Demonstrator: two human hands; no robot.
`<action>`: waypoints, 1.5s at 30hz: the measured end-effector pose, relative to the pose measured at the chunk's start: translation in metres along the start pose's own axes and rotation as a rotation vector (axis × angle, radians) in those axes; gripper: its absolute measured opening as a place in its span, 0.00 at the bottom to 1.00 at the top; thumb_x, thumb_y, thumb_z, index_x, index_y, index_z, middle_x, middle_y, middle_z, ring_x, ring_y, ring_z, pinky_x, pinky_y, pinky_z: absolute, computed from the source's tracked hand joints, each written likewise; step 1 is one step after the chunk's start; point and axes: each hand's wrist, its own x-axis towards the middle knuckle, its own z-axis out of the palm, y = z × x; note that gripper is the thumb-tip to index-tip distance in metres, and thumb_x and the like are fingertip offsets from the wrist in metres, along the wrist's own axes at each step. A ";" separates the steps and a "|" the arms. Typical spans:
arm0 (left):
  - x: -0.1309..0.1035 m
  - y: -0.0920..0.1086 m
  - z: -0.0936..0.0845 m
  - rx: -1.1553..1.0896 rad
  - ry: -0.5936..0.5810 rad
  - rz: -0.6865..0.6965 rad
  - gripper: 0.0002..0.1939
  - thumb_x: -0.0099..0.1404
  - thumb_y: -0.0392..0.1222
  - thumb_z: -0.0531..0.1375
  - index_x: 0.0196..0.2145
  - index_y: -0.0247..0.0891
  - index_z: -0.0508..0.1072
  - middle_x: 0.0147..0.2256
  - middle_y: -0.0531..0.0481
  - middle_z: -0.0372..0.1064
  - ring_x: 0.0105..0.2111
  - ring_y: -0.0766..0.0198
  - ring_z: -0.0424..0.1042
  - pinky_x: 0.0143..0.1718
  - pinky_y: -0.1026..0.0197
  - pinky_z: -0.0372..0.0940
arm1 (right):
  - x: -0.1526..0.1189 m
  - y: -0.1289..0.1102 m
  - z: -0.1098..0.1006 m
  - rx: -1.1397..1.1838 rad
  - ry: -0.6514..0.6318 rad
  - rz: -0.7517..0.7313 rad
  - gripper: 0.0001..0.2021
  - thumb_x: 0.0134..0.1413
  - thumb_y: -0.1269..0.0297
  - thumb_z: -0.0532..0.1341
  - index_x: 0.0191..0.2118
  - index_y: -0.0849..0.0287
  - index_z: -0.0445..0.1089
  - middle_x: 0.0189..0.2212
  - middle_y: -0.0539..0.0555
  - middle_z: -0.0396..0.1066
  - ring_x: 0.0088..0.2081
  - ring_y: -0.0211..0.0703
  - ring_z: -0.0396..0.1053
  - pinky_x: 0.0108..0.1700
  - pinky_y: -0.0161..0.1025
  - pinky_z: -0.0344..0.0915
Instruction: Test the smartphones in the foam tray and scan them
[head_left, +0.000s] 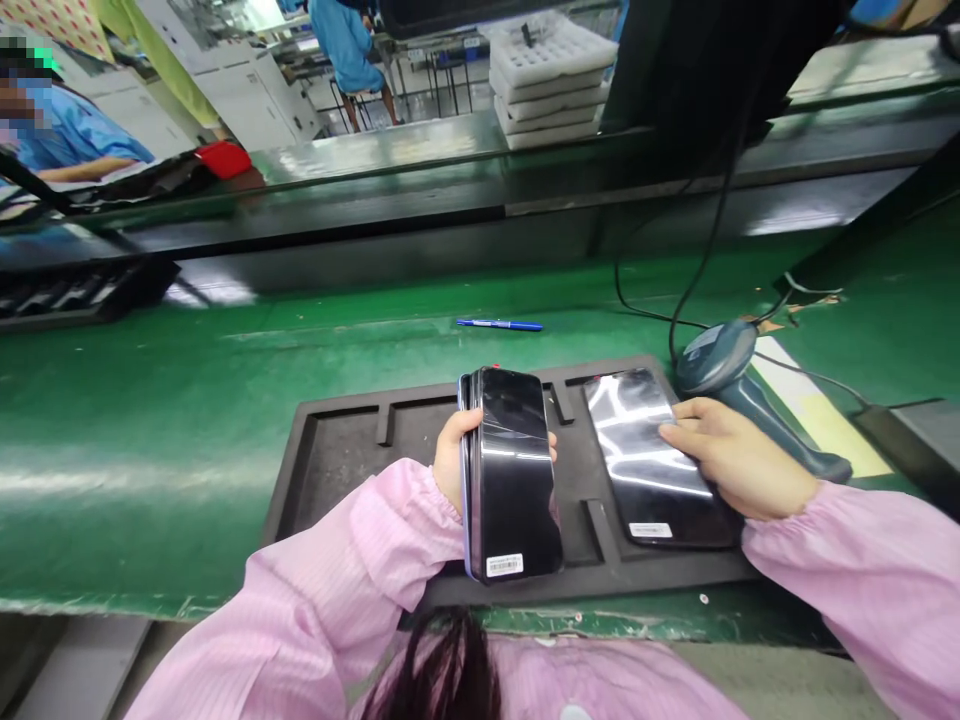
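Note:
My left hand (452,460) is wrapped round a stack of phones (517,470), held over the middle of a black tray (337,470). The top phone has a dark glossy screen and a white barcode label at its lower end; a blue edge shows at the stack's left side. My right hand (739,460) grips the right edge of another phone (649,460) at the tray's right part, thumb over its screen. That phone also bears a white label near its bottom. Glare covers much of its screen.
Behind the tray lies a blue pen (500,325). A barcode scanner (720,355) with a cable stands right of the tray, beside papers (825,410). White foam trays (551,75) are stacked at the back. People in blue (349,45) sit beyond the bench.

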 end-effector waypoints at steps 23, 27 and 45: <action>-0.008 -0.007 0.008 -0.058 -0.076 -0.033 0.35 0.52 0.59 0.51 0.46 0.25 0.70 0.39 0.34 0.72 0.37 0.50 0.72 0.38 0.51 0.65 | -0.007 -0.043 0.081 0.310 -0.314 -0.838 0.06 0.52 0.65 0.58 0.25 0.54 0.67 0.45 0.53 0.71 0.57 0.51 0.60 0.56 0.52 0.60; -0.007 -0.008 0.010 -0.058 -0.078 -0.049 0.36 0.50 0.58 0.52 0.47 0.25 0.68 0.38 0.33 0.72 0.36 0.49 0.71 0.36 0.52 0.64 | -0.006 -0.045 0.082 0.570 -0.303 -0.588 0.09 0.51 0.63 0.53 0.22 0.55 0.58 0.39 0.54 0.71 0.52 0.52 0.64 0.55 0.54 0.60; -0.007 -0.008 0.009 -0.064 -0.049 -0.013 0.37 0.50 0.58 0.53 0.49 0.25 0.67 0.40 0.34 0.71 0.37 0.51 0.72 0.38 0.52 0.64 | -0.012 -0.035 0.076 0.184 -0.157 -0.465 0.24 0.58 0.49 0.48 0.57 0.52 0.50 0.60 0.59 0.54 0.58 0.48 0.58 0.54 0.49 0.63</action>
